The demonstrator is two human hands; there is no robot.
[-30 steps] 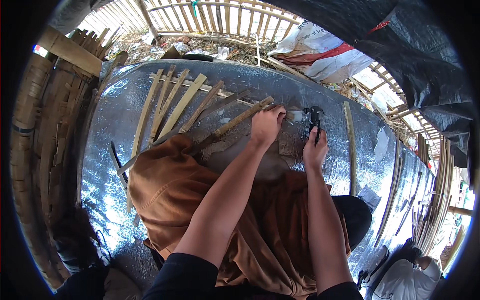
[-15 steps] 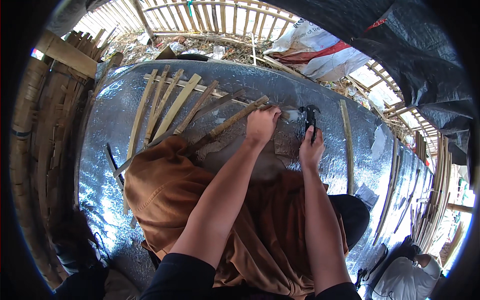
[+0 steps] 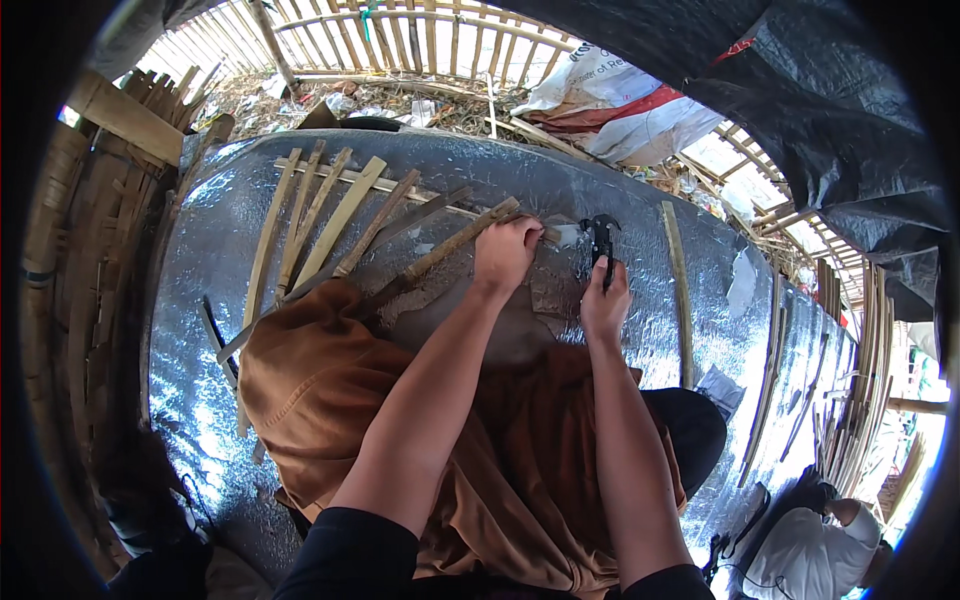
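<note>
Black hammer [image 3: 602, 244] is gripped in the right hand [image 3: 606, 303], head pointed far over the silvery sheet [image 3: 718, 335], right of fanned bamboo strips [image 3: 340, 218], while the left hand [image 3: 503, 258] is curled near one strip's far end, its hold not discernible.

The right hand [image 3: 605, 305] is gripping a black hammer [image 3: 602, 238], head up, beside the left hand [image 3: 505, 255], whose fingers are bunching at the end of some wood, their exact hold staying hidden. Strips [image 3: 345, 215] are fanning out leftward over a crosswise slat [image 3: 440, 205] on the silver sheet [image 3: 190, 350]. Brown cloth [image 3: 310, 380] is covering the lap. A white-sleeved person [image 3: 810, 555] is sitting lower right.
</note>
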